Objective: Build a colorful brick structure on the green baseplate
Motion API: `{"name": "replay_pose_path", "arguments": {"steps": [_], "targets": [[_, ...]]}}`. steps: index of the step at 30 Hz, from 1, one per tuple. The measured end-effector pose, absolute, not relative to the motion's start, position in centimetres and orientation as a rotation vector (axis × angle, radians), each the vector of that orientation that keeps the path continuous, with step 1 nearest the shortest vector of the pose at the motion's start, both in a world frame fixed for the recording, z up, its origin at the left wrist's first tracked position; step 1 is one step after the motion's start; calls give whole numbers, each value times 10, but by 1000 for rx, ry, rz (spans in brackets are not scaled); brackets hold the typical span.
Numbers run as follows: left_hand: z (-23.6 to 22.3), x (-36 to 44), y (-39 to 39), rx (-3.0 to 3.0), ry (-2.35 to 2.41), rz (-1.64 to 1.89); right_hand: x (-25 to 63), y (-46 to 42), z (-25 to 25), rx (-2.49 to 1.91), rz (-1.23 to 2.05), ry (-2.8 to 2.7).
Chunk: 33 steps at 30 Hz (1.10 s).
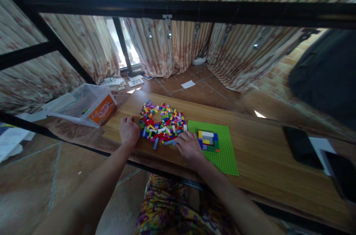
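A heap of small multicoloured toy building bricks point(164, 120) lies on the wooden tabletop in front of me. My left hand point(129, 130) rests at the heap's left edge with its fingers curled in; anything inside them is hidden. Fingers slightly apart and bent, my right hand point(191, 148) reaches over the heap's lower right edge. Its fingertips are beside a long blue brick point(170, 141); I see no firm grip. Right of the heap lies a green baseplate point(226, 153), partly behind my right hand. A low structure of yellow, white, blue and green bricks point(208, 138) stands on it.
A clear plastic box point(83, 105) with an orange label stands left of the heap. Two dark phone-like slabs point(302, 146) and a white sheet point(322, 146) lie at the right end. A black metal bar point(178, 10) crosses above the table's far side, before curtains point(172, 49).
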State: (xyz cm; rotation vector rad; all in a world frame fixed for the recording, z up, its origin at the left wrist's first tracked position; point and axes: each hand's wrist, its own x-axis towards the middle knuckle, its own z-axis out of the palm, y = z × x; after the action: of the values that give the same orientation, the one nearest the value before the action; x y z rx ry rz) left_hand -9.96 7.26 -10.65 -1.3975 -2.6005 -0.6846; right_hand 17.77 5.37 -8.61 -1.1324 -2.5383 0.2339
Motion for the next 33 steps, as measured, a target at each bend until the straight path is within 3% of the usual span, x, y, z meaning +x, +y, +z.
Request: {"name": "replay_pose_path", "arguments": {"steps": [23,26,30,33], "targets": [[-100,-96,72,-1399,-2616,-629,166,46,-83,-1049,371,-2485],[-100,-96,72,-1407,-2619,-622,173,37,-71,-1060,630,-2186],[-102,-98,73,-1417,-2604,-625,203,30,-61,-1158,1181,-1391],[-104,-99,73,-1420,-2596,-637,239,31,-62,-1241,1377,-887]]}}
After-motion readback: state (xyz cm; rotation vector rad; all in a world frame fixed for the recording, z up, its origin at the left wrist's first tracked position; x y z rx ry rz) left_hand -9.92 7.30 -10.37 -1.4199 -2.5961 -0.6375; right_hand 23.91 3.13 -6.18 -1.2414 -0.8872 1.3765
